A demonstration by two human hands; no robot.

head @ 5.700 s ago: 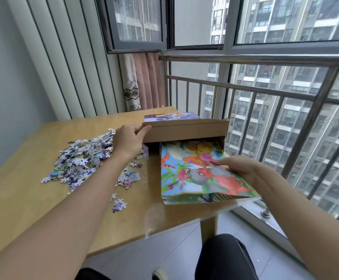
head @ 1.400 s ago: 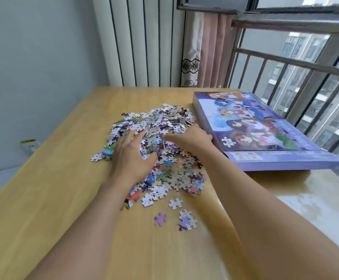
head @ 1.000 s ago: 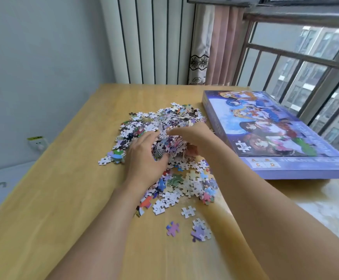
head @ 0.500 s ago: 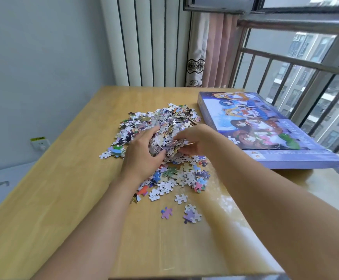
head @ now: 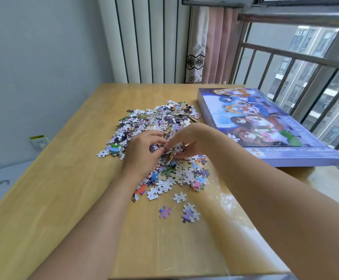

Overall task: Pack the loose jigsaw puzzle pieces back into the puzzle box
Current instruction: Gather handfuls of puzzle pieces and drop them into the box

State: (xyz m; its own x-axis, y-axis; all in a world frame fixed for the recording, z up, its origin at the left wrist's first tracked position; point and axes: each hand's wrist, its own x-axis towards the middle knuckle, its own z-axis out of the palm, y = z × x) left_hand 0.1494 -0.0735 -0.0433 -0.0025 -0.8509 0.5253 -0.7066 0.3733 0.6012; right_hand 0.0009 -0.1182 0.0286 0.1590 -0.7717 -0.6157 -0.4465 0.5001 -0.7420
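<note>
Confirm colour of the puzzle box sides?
Purple-blue sides on the puzzle box, with a cartoon-character picture on top. Shows in the head view, the only one.

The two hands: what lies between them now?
In the head view, a gathered bunch of puzzle pieces sits between the left hand and right hand.

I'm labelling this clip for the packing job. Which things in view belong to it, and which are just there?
Part of the job:
puzzle pieces
handful of pieces
left hand
right hand
puzzle box

Just there:
table
curtain
wall socket
railing
</note>
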